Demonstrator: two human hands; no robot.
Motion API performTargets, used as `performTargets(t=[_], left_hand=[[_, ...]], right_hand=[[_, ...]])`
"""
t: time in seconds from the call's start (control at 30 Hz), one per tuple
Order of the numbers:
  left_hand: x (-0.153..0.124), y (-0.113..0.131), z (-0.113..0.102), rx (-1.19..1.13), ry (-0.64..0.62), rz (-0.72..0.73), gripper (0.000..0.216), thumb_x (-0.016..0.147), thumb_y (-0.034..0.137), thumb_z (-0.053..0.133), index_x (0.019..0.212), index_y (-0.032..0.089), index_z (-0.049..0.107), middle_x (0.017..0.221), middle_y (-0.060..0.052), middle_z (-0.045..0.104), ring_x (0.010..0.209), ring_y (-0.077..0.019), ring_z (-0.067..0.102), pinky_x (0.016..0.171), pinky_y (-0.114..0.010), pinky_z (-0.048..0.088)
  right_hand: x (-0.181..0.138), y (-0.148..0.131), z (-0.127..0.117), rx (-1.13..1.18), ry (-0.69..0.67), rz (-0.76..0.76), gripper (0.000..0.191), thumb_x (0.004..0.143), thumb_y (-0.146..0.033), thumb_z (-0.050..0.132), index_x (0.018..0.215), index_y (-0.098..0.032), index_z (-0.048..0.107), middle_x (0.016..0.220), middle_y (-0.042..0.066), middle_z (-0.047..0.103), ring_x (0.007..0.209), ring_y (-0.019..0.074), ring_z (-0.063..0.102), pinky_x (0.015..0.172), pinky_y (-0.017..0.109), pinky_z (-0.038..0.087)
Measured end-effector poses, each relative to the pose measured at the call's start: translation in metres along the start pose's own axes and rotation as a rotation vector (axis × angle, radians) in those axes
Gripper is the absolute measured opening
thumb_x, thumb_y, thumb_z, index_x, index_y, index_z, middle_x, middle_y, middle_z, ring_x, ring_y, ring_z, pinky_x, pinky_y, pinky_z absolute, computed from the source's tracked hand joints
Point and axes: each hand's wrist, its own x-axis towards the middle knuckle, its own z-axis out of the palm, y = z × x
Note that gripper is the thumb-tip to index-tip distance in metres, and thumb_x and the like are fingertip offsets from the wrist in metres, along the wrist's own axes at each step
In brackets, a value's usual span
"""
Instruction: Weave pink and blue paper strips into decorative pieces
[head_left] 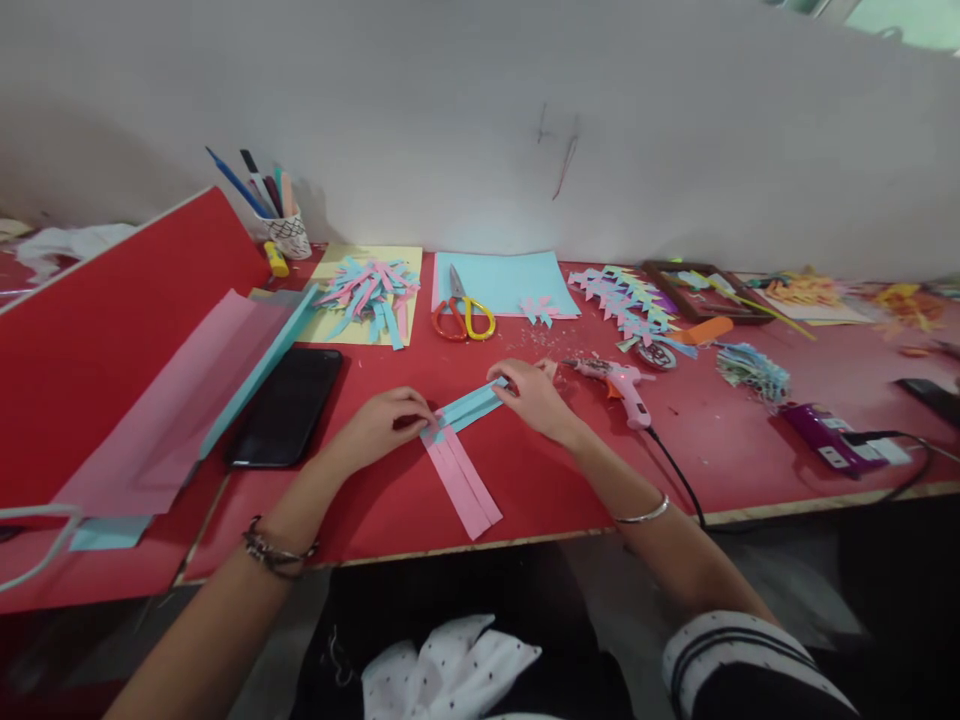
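Note:
A folded pink paper strip (463, 482) and a folded light-blue paper strip (472, 405) meet at an angle on the red table in front of me. At their joined corner, my left hand (386, 425) has its thumb and fingers closed on the paper. My right hand (536, 398) pinches the far end of the blue strip. Just right of that hand lies a pink glue gun (619, 385) with an orange trigger. Behind the hands are scissors (463, 310) with red and yellow handles.
Left of my hands lie a black phone (287, 408) and large pink sheets (161, 400). Cut strips (371, 290) are heaped on yellow paper, beside blue sheets (510, 272). Braided paper chains (622, 305) and a purple extension box (829, 440) are at the right. A pen cup (290, 236) stands behind.

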Motion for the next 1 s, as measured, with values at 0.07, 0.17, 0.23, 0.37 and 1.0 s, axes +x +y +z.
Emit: performTargets(t=[0.07,0.17,0.23,0.37,1.0], left_hand=[[0.0,0.0,0.0,0.011,0.002,-0.002,0.025,0.077,0.028,0.041,0.075,0.021,0.065,0.082,-0.004,0.059,0.071,-0.0122,0.056,0.067,-0.023,0.044],[0.0,-0.001,0.001,0.031,0.002,0.003,0.025,0.077,0.029,0.041,0.075,0.021,0.066,0.083,-0.004,0.059,0.072,-0.0125,0.056,0.068,-0.023,0.044],[0.0,-0.002,0.001,0.044,0.002,0.015,0.026,0.077,0.03,0.041,0.076,0.021,0.066,0.083,-0.004,0.059,0.072,-0.0126,0.056,0.068,-0.023,0.044],[0.0,-0.003,0.003,0.07,0.018,0.045,0.027,0.078,0.03,0.041,0.077,0.02,0.067,0.083,-0.005,0.058,0.073,-0.0129,0.056,0.069,-0.024,0.044],[-0.002,-0.006,0.005,0.257,-0.045,0.073,0.025,0.08,0.026,0.041,0.089,0.022,0.064,0.09,-0.003,0.058,0.075,-0.0114,0.057,0.063,-0.02,0.042]], right_hand=[[-0.001,0.004,0.004,-0.049,0.005,0.008,0.016,0.075,-0.014,0.044,0.084,-0.017,0.056,0.088,0.004,0.064,0.077,0.0157,0.055,0.075,0.032,0.026],[-0.003,0.007,0.006,-0.119,0.001,0.006,0.015,0.076,-0.014,0.044,0.084,-0.018,0.056,0.085,0.004,0.064,0.076,0.0163,0.055,0.076,0.034,0.023],[-0.004,0.008,0.006,-0.142,0.003,-0.011,0.016,0.077,-0.013,0.043,0.085,-0.018,0.055,0.085,0.004,0.064,0.077,0.0166,0.055,0.075,0.033,0.023],[-0.004,0.007,0.006,-0.205,-0.007,-0.031,0.018,0.078,-0.012,0.041,0.088,-0.018,0.054,0.088,0.005,0.064,0.081,0.0175,0.055,0.072,0.032,0.022],[0.006,0.005,0.013,-0.4,-0.05,-0.023,0.012,0.081,-0.011,0.045,0.09,-0.015,0.052,0.086,0.006,0.063,0.078,0.0166,0.053,0.071,0.03,0.017]])
